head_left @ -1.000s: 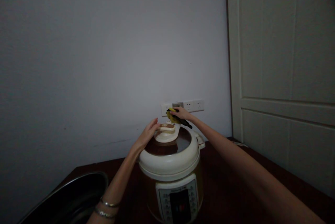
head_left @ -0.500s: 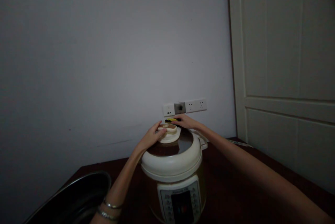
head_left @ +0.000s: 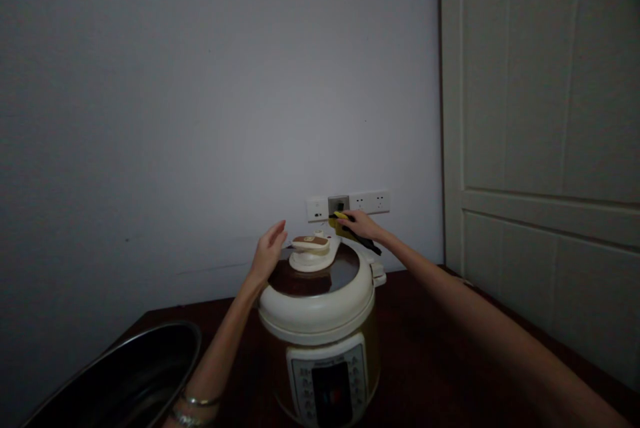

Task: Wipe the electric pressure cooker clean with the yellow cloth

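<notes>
An electric pressure cooker [head_left: 315,311], cream-rimmed with a brown lid top and a front control panel, stands upright on the dark table in front of me. Its lid appears to be on. My left hand [head_left: 268,251] is raised beside the lid handle [head_left: 310,243], fingers apart and holding nothing. Behind the handle, over the lid's far right side, my right hand [head_left: 359,223] grips a yellow-and-black thing [head_left: 369,244], thin and limp-looking. Its exact kind is too dim to make out.
A large dark metal basin [head_left: 135,355] is at the lower left, near my left forearm. Wall sockets [head_left: 367,202] are mounted behind the cooker. A pale panelled door [head_left: 525,115] rises on the right. The dark red table [head_left: 420,328] meets the wall.
My left hand has let go of the lid handle and moved left. My right hand has lifted slightly, with more of the yellow-and-black thing showing. The view has shifted a little.
</notes>
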Demonstrator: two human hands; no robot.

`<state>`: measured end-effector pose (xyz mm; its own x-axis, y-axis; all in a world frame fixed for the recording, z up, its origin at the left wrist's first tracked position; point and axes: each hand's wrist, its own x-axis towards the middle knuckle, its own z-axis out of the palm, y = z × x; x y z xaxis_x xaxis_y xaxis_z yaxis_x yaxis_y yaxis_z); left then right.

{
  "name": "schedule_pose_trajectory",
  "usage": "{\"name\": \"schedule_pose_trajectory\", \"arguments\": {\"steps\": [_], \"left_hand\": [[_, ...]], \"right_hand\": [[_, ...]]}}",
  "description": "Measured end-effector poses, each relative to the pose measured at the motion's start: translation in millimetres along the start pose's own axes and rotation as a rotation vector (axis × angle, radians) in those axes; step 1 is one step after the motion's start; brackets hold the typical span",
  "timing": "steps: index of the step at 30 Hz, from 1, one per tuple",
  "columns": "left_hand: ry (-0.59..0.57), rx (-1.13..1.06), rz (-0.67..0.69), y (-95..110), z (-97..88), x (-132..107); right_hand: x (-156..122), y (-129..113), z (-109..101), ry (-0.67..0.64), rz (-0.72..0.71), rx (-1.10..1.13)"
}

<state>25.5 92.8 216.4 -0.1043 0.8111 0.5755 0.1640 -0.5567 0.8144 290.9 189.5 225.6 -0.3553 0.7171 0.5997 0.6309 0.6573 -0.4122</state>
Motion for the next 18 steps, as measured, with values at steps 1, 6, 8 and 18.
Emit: {"name": "schedule_pose_trajectory", "arguments": {"steps": [1, 6, 8, 18], "left_hand": [[0.053, -0.006, 0.010, -1.1, -5.1, -3.2], [0.205, 0.092, -0.094, -18.8, -35.4, -22.4], [0.244, 0.171, -0.164, -29.8, -43.9, -29.1], [0.231, 0.195, -0.258, -61.3, -47.4, -52.3]], "right_hand": [[2.5, 0.7, 6.8, -0.025, -0.008, 0.010], [2.7, -0.3, 25.5, -0.143, -0.051, 0.074], [-3.5, -2.8, 23.4, -0.168, -0.070, 0.091], [-62.0, -69.8, -0.7, -0.188, -0.184, -0.007]]}}
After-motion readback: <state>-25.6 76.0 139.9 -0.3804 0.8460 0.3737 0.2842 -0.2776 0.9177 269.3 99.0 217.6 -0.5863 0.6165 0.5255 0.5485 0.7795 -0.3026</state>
